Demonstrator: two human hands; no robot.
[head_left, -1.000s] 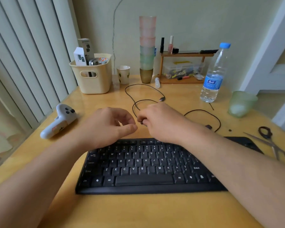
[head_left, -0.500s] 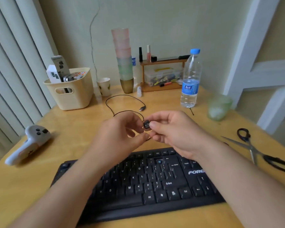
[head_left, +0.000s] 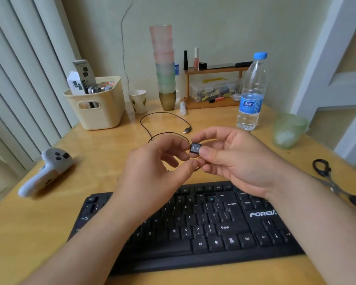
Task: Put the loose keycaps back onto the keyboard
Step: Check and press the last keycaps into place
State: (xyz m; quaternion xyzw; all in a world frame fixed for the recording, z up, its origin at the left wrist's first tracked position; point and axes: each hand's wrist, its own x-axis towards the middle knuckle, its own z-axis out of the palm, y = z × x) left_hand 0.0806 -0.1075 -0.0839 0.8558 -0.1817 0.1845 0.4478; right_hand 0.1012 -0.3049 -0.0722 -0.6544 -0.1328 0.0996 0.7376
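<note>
Keycap pinched between right hand and left hand, above keyboard; cable behind, scissors rightward, on wooden desk.

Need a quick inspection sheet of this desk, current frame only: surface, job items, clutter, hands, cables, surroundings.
Surface: wooden desk, glossy.
Job's things: black keyboard at near edge, one bare socket in the number row; keycap held above it, legend up.
Clutter: white controller, basket, stacked cups, water bottle, green cup, scissors.
Hands: right hand pinches keycap; left hand fingertips touch it.
Cables: black USB cable looped behind hands.
Surroundings: vertical blinds left.
</note>
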